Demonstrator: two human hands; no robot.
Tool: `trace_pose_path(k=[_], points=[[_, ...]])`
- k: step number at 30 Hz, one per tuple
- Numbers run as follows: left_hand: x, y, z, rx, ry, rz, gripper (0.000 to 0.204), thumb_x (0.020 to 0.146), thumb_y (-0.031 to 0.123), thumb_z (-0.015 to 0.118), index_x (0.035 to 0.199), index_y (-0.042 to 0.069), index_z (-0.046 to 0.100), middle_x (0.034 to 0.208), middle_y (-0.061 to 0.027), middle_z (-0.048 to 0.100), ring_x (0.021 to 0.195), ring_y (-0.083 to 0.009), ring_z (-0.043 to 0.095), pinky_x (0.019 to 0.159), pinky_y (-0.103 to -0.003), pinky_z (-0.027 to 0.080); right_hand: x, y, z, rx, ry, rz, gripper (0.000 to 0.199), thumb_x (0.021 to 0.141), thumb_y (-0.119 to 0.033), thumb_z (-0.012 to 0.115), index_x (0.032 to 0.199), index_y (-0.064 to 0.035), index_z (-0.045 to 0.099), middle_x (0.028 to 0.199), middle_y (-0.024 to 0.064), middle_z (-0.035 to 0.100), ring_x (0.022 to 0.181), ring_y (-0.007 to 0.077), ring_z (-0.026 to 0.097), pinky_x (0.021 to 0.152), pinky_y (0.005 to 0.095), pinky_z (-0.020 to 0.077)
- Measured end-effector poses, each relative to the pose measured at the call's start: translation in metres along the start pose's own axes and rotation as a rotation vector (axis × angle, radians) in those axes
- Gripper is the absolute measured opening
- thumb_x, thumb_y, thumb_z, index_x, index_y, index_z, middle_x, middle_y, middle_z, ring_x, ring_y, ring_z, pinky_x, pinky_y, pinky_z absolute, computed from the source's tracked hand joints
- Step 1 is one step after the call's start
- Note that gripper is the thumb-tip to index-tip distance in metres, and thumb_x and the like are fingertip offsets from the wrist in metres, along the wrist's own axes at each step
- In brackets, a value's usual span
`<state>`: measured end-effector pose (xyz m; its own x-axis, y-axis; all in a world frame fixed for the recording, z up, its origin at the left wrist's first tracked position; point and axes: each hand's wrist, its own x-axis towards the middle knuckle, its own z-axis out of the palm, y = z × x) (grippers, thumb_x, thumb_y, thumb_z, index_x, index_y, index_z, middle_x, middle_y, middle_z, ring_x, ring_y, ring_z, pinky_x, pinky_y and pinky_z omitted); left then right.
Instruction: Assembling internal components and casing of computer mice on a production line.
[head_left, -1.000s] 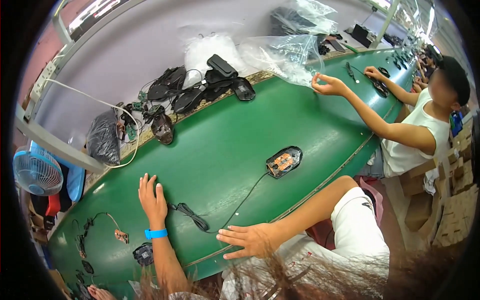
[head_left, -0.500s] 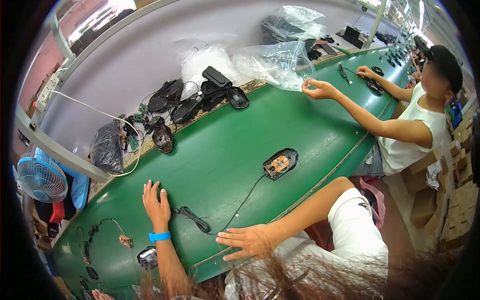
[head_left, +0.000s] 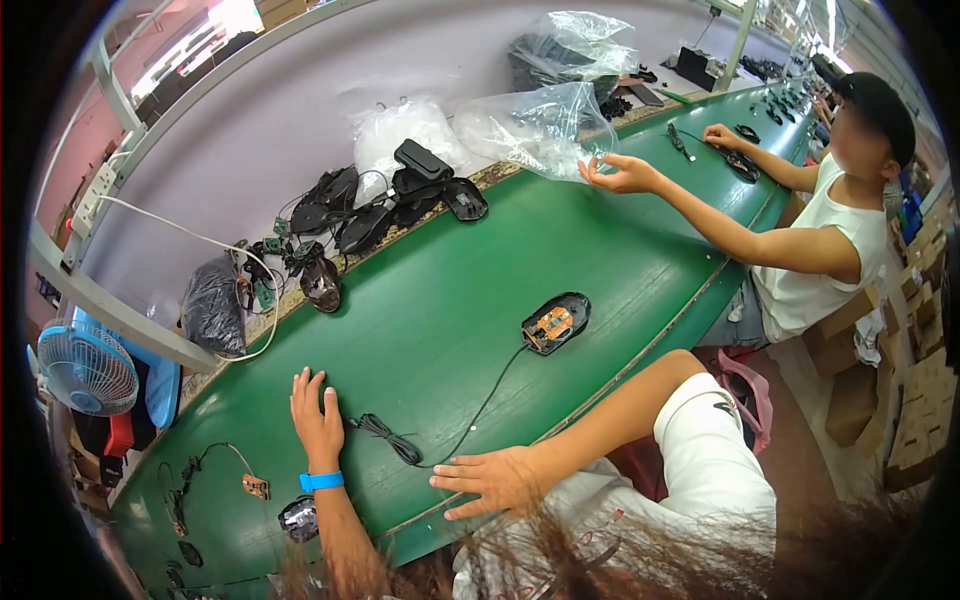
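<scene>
- Left hand (head_left: 317, 418), a bright blue band at its wrist: flat, palm down on the smooth green belt (head_left: 450, 290), fingers straight, only slightly spread, gripping nothing.
- Right hand (head_left: 495, 480): also palm down at the near edge of the belt, fingers loosely fanned toward the left hand, empty.
- Between the two sets of fingertips, just beside the left hand's little finger: a bundled black cable (head_left: 392, 440), thin and rubbery, tied in a short coil; touched by neither hand, as far as can be told.
- From the coil, running up and away past the right fingers: the loose cable to an open computer mouse (head_left: 555, 322), an oval black shell lying with its orange circuit board bare, well beyond both hands.
- Far ahead of the left fingers, along the back edge: a heap of glossy black mouse shells (head_left: 350, 215), small green boards and tangled wires.
- Left of that heap: a crumpled dark plastic bag (head_left: 212, 305).
- Behind the left wrist: a small brown board on thin wire (head_left: 255, 486) and another dark mouse part (head_left: 298, 518).
- Far right of the right fingers: a co-worker's hand (head_left: 622, 175), palm up, fingers open, touching a clear crinkled plastic bag (head_left: 535, 130).
- At the far left edge: a round fan (head_left: 87, 368) with a pale wire grille.
</scene>
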<state>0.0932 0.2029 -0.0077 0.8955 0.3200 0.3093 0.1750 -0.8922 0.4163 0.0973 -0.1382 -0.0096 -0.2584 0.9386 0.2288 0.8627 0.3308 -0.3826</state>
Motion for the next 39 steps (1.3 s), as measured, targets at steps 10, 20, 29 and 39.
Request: trace_pose_path(k=[10, 20, 29, 39], points=[[-0.003, -0.004, 0.0, -0.073, -0.05, 0.012, 0.034, 0.104, 0.02, 0.05, 0.129, 0.003, 0.065, 0.152, -0.0165, 0.052, 0.147, -0.036, 0.039, 0.121, -0.047, 0.029, -0.002, 0.0, 0.007, -0.007, 0.022, -0.009, 0.09, 0.076, -0.037, 0.079, 0.152, -0.0075, 0.041, 0.158, 0.0394, 0.024, 0.15, 0.0511, 0.026, 0.121, 0.0575, 0.0278], [-0.002, -0.001, -0.003, -0.078, -0.053, 0.031, 0.034, 0.104, 0.02, 0.051, 0.13, 0.003, 0.064, 0.153, -0.0164, 0.05, 0.148, -0.0358, 0.037, 0.122, -0.047, 0.028, -0.002, 0.001, 0.009, 0.021, 0.027, -0.022, 0.089, 0.075, -0.034, 0.078, 0.151, -0.005, 0.042, 0.156, 0.0411, 0.026, 0.149, 0.0524, 0.027, 0.121, 0.058, 0.028], [-0.006, 0.002, -0.001, -0.06, -0.069, 0.026, 0.034, 0.104, 0.019, 0.052, 0.13, 0.003, 0.064, 0.153, -0.016, 0.05, 0.148, -0.0356, 0.037, 0.122, -0.047, 0.028, -0.003, 0.002, 0.016, 0.019, 0.044, -0.028, 0.09, 0.076, -0.033, 0.074, 0.154, -0.007, 0.036, 0.158, 0.0412, 0.023, 0.148, 0.0546, 0.028, 0.118, 0.0593, 0.0314], [0.0, 0.009, 0.012, -0.098, 0.018, 0.032, 0.033, 0.106, 0.021, 0.047, 0.122, 0.003, 0.068, 0.146, -0.0172, 0.057, 0.143, -0.0368, 0.044, 0.119, -0.047, 0.032, 0.001, 0.018, -0.009, 0.257, 0.087, -0.118, 0.053, 0.079, -0.031, 0.075, 0.124, -0.0055, 0.064, 0.131, 0.022, 0.06, 0.129, 0.0396, 0.056, 0.105, 0.0537, 0.046]])
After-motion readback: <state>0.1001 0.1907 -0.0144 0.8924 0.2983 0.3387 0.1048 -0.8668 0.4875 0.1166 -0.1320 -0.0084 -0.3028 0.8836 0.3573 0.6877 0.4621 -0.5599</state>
